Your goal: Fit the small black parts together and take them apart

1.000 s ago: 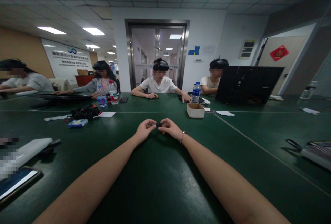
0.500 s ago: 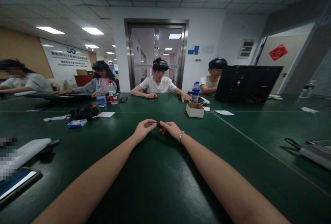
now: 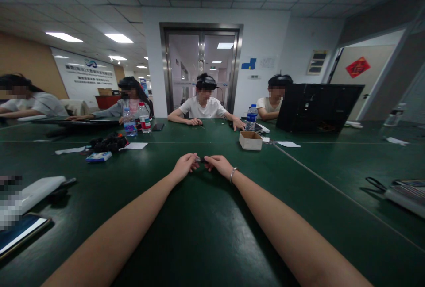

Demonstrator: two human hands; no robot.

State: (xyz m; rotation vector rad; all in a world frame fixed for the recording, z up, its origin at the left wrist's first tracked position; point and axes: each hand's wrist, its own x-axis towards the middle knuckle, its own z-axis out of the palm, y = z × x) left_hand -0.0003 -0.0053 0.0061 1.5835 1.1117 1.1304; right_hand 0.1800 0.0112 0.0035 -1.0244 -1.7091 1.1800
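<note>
In the middle of the head view, both my hands meet over the green table [image 3: 206, 216]. A small dark object [image 3: 202, 160] with a pale, silvery end bridges the gap between my fingertips; it is too small to tell its kind. My left hand [image 3: 185, 164] pinches the silvery end, fingers curled together. My right hand [image 3: 218, 164], with a silver bracelet [image 3: 233, 175] at the wrist, grips the dark end between thumb and fingers. My fingers cover part of the object.
Beyond my right hand stand an open cardboard box [image 3: 250, 141] and a water bottle [image 3: 251, 118]. Left are black cables [image 3: 108, 143], a blue-white packet [image 3: 98, 157], two bottles and a phone [image 3: 23, 236]. A black monitor [image 3: 318, 108] stands right. Several people wearing headsets sit opposite.
The fingers of my left hand have shifted and curled more around the object, and its pale end shows more clearly. My right hand has stayed almost still.
</note>
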